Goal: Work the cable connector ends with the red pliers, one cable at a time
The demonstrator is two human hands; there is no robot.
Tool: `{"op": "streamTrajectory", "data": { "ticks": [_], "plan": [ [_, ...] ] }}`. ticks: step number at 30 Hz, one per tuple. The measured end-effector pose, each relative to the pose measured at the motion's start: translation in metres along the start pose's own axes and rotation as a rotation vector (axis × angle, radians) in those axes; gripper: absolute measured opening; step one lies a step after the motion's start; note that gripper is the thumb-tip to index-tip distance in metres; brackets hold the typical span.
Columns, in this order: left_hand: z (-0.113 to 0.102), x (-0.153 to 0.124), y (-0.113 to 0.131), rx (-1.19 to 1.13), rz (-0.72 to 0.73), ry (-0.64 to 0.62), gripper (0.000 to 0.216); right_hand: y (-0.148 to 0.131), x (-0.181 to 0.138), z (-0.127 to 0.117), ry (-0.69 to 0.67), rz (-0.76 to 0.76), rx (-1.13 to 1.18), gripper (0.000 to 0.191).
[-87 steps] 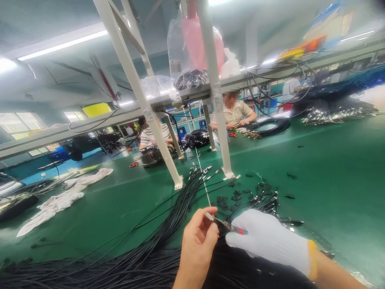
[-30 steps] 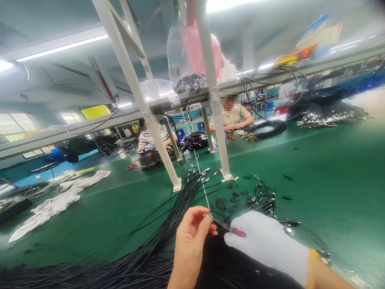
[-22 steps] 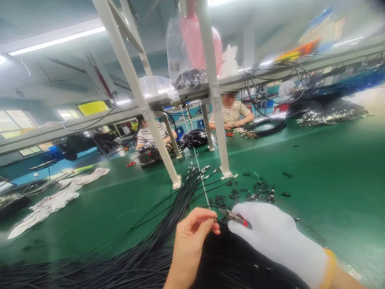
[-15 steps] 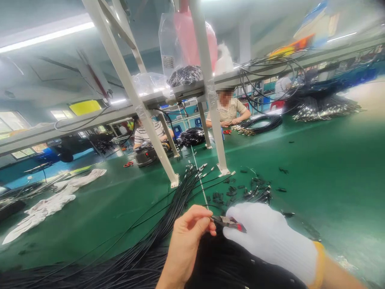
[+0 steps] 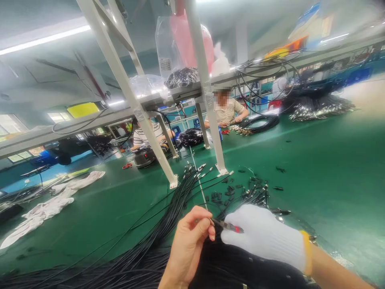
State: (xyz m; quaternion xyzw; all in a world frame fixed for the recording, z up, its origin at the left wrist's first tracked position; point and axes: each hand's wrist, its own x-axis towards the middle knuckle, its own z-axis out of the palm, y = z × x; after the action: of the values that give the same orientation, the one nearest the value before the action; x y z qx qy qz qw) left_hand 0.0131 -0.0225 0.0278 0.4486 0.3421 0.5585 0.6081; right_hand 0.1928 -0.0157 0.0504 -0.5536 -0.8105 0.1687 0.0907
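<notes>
Bare left hand [image 5: 188, 245] above the heap of thin black cables [image 5: 144, 257], fingertips pinched shut on one cable end [image 5: 209, 219] — white-gloved right hand [image 5: 264, 237] over the same heap, clasping small red-handled metal snips [image 5: 227, 226].

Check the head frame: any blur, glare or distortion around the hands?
Head view: left hand, gloved right hand and the red-tipped tool between them are fairly sharp; upper right corner smeared; ceiling strip light blown out; wide-angle lens tilts the white frame posts.
</notes>
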Motion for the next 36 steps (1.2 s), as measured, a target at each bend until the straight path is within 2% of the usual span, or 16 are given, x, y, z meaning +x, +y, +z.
{"op": "streamTrajectory", "data": {
  "ticks": [5,10,13,17,19,21,23,26,30,33,36],
  "plan": [
    [0.0,-0.001,0.002,0.032,0.034,0.005,0.013,0.001,0.004,-0.003,0.018,-0.003,0.101,0.041],
    [0.006,-0.003,0.007,0.144,0.075,0.026,0.022,0.002,0.009,0.001,0.041,0.102,0.177,0.04],
    [0.01,-0.002,0.006,0.107,0.082,0.106,0.028,0.0,0.01,0.012,0.121,0.103,0.095,0.038],
    [0.01,-0.002,0.007,0.05,0.014,0.164,0.026,0.0,0.01,0.028,0.205,0.09,-0.069,0.038],
    [0.007,-0.004,0.008,0.083,-0.078,0.125,0.024,0.001,0.011,0.033,0.216,0.082,-0.107,0.036],
    [0.005,-0.005,0.008,0.149,-0.203,0.022,0.021,0.001,0.012,0.036,0.207,0.068,-0.132,0.03],
    [0.003,-0.007,0.005,0.192,-0.26,-0.095,0.025,0.001,0.013,0.036,0.189,0.056,-0.146,0.024],
    [0.002,-0.007,-0.002,0.239,-0.14,-0.163,0.026,0.0,0.014,0.03,0.167,0.071,-0.092,0.027],
    [0.004,-0.006,-0.009,0.477,0.073,-0.141,0.032,0.004,0.015,0.013,0.089,0.04,0.186,0.026],
    [0.008,-0.007,-0.01,0.564,0.144,-0.132,0.032,0.007,0.014,0.006,-0.014,-0.031,0.369,0.02],
    [0.012,-0.009,-0.012,0.547,0.136,-0.099,0.03,0.008,0.013,0.011,0.043,0.007,0.262,0.023]
  ]
}}
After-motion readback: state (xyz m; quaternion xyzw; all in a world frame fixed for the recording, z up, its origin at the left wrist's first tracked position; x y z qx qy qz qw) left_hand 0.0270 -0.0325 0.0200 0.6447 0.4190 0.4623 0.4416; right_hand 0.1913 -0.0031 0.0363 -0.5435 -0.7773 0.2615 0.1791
